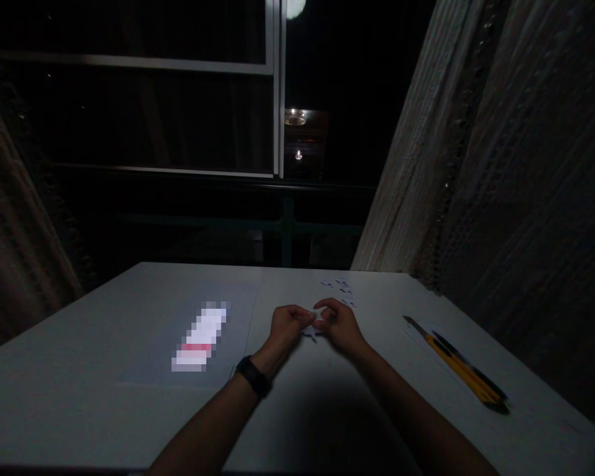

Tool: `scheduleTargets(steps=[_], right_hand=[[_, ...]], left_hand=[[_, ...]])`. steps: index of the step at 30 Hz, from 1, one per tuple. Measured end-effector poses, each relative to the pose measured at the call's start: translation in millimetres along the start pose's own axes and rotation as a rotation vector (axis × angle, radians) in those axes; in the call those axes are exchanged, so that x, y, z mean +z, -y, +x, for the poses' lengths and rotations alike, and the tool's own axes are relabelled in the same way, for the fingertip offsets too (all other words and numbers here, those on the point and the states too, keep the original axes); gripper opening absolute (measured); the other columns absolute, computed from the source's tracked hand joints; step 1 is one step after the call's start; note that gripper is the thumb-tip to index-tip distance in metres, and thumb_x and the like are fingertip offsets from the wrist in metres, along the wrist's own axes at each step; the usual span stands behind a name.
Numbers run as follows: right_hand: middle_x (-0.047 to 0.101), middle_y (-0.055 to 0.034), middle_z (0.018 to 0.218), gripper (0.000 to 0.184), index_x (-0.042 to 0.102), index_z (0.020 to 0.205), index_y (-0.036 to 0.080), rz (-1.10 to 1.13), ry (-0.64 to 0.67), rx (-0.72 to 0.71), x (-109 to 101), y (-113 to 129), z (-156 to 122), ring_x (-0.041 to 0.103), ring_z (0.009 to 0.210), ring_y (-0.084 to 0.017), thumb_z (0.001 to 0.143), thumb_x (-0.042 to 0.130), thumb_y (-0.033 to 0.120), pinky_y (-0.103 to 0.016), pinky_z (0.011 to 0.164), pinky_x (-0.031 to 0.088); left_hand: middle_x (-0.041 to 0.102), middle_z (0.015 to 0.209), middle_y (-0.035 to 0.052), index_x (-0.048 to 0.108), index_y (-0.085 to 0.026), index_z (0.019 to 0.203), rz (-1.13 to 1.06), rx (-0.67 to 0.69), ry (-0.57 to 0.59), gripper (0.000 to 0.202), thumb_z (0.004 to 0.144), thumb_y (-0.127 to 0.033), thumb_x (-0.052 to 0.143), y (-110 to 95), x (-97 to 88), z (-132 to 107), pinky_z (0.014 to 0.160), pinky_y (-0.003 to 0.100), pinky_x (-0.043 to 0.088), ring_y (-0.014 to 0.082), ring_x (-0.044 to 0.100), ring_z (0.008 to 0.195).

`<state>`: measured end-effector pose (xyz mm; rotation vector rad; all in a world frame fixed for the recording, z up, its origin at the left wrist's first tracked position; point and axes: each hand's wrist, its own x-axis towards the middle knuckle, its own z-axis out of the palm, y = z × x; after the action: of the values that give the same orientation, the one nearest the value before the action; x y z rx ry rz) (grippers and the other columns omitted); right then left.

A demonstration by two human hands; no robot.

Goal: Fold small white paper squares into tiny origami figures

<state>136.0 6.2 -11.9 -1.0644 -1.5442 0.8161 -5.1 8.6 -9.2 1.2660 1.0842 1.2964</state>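
Observation:
Both hands meet over the middle of a white table (pixel 297 410). My left hand (pixel 290 324), with a dark band on its wrist, pinches a small piece of white paper (pixel 311 330). On the other side my right hand (pixel 341 324) has its thumb and bent fingers closed on the same paper. The paper looks folded, with a point hanging below the fingers; its full shape is partly covered. Just beyond the hands lie several small paper pieces (pixel 344 291) with dark marks.
A yellow utility knife (pixel 459 363) lies at the right, beside a dark slim object. To the left, a lit phone screen (pixel 201 337), pixelated, rests on a pale sheet (pixel 149 370). Curtains (pixel 401 145) hang by a dark window behind the table.

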Motion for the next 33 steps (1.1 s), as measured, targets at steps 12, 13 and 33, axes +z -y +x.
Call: scheduleTargets(steps=[12,13,33], right_hand=[[0.046,0.0111,0.045,0.032,0.056,0.077,0.018,0.014,0.041,0.090,-11,9,5,0.042,0.041,-0.007,0.049,0.067,0.008,-0.019,0.042,0.035],[0.046,0.0109,0.045,0.031,0.056,0.077,0.018,0.020,0.039,0.083,-11,9,5,0.043,0.041,-0.007,0.049,0.067,0.009,-0.019,0.042,0.035],[0.062,-0.0009,0.056,0.039,0.061,0.071,0.014,0.384,0.005,0.248,12,-10,2,0.060,0.051,-0.015,0.049,0.077,0.042,-0.029,0.053,0.050]], left_hand=[[0.054,0.055,-0.0007,0.061,-0.013,0.063,0.339,0.191,0.097,0.031,0.065,-0.044,0.060,8,1.5,5,0.051,0.022,0.033,0.0113,0.046,0.054],[0.053,0.054,-0.0009,0.061,-0.013,0.063,0.360,0.202,0.106,0.033,0.067,-0.045,0.058,8,0.8,5,0.051,0.022,0.032,0.0112,0.046,0.054],[0.053,0.050,0.0002,0.060,-0.013,0.056,0.197,0.205,-0.157,0.036,0.064,-0.048,0.061,0,-5.0,6,0.048,0.022,0.033,0.0111,0.046,0.049]])
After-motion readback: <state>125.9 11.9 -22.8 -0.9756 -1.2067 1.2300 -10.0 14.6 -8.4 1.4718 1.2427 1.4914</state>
